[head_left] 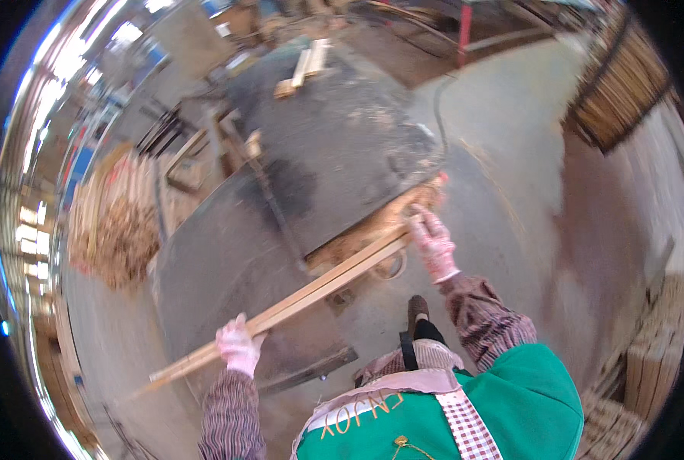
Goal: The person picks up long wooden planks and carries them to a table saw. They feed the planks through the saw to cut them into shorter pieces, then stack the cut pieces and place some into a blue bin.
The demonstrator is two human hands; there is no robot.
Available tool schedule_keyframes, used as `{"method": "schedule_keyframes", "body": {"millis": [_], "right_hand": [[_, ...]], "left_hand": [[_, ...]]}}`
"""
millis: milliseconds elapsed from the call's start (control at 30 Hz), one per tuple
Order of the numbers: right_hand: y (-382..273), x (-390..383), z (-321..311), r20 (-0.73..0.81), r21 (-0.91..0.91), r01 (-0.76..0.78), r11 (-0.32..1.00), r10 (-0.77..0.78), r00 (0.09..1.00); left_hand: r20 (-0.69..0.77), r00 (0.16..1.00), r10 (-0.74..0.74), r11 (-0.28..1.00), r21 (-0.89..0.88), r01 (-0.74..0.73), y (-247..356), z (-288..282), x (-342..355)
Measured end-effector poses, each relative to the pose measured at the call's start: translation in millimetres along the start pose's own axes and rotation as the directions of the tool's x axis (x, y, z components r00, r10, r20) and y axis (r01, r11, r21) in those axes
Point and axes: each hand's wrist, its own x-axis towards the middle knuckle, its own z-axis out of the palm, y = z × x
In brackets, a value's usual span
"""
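Two long, pale wooden strips lie side by side across the front of my body, slanting from lower left to upper right. Toward their left part, my gloved left hand is closed around them, with some length sticking out past it. At the other end my right hand, also in a pinkish glove, grips the strips near their tips. Beyond them is a dark, flat machine table with a long slot. Sawdust is heaped along its near edge, just beside my right hand.
Short wood pieces lie on the table's far part. At the left stands a bundled stack of strips. Another strapped bundle is at the upper right, and stacked timber at the lower right. A cable runs near the table.
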Motion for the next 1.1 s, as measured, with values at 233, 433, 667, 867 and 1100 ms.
{"method": "schedule_keyframes", "body": {"millis": [233,433,667,867,1100], "right_hand": [[-39.5,-46.4,85.5,0.378,-0.841,0.536,0.074,-0.629,0.679],[-17.4,-179.2,280.7,0.84,-0.542,0.84,-0.008,0.029,0.542],[-24.4,-181.0,317.8,0.663,-0.692,0.714,-0.111,0.296,0.688],[-18.5,-182.2,316.6,0.704,-0.675,0.732,-0.098,0.211,0.678],[-10.5,-175.5,313.7,0.684,-0.665,0.729,-0.163,0.258,0.682]], "left_hand": [[-0.03,0.998,0.052,0.999,-0.008,-0.053,-11.4,5.3,1.7],[-0.201,0.964,0.175,0.963,-0.168,-0.209,-36.6,18.0,-10.6],[-0.112,0.99,0.091,0.989,-0.104,-0.102,-217.5,52.9,-58.5],[0.115,0.98,0.165,0.979,-0.142,-0.148,-297.5,67.4,-47.1],[0.229,0.951,0.21,0.967,-0.191,-0.168,-321.1,57.4,-37.2]]}}
